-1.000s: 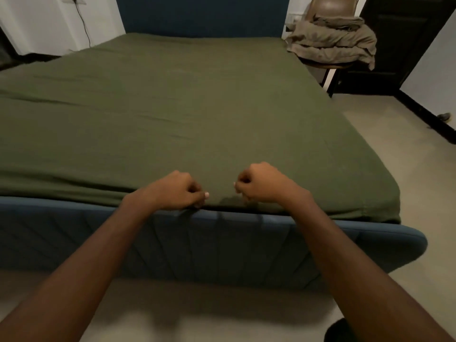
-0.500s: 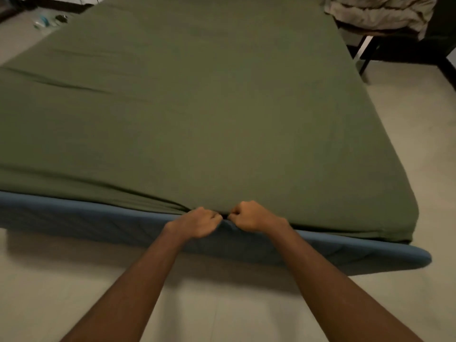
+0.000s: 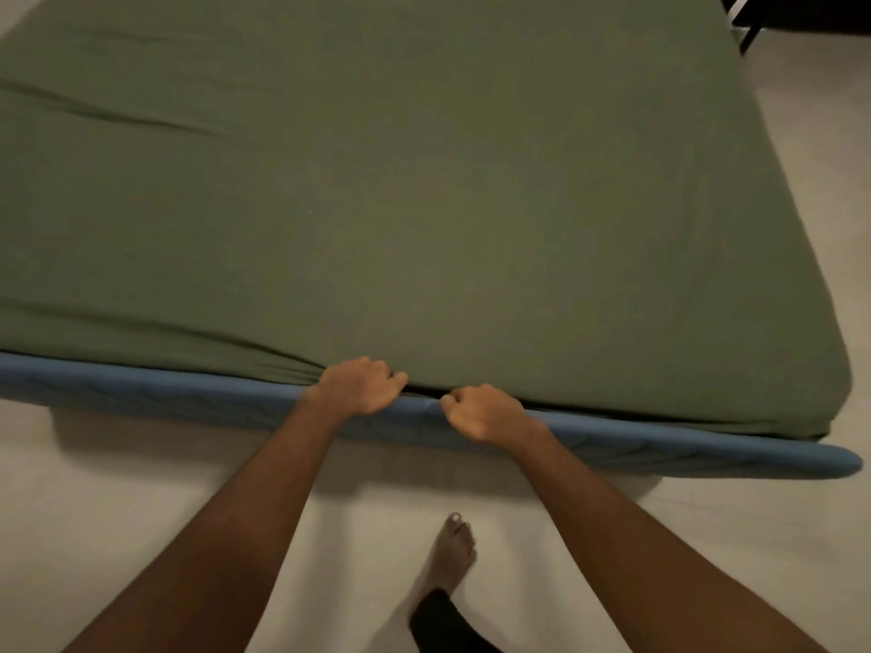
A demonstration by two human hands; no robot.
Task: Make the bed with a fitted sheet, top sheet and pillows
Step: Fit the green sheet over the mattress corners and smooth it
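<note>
Olive-green fabric fitted sheet point(image 3: 424, 205) lies stretched over the mattress just above the padded, quilted blue bed rail point(image 3: 660, 447), with faint creases. At that rail the left hand point(image 3: 358, 386) clenches gathered hem, and the right hand point(image 3: 480, 412) pinches it just beside. Below the rail, a bare foot point(image 3: 452, 553) stands on pale smooth floor point(image 3: 141, 511).

The sheet point(image 3: 424, 181) fills the upper frame, with the bed frame point(image 3: 141, 388) along its lower edge. The left hand point(image 3: 358, 386) and right hand point(image 3: 480, 412) sit side by side at that edge, centre. A foot point(image 3: 452, 553) stands on the floor point(image 3: 94, 511) below them.
</note>
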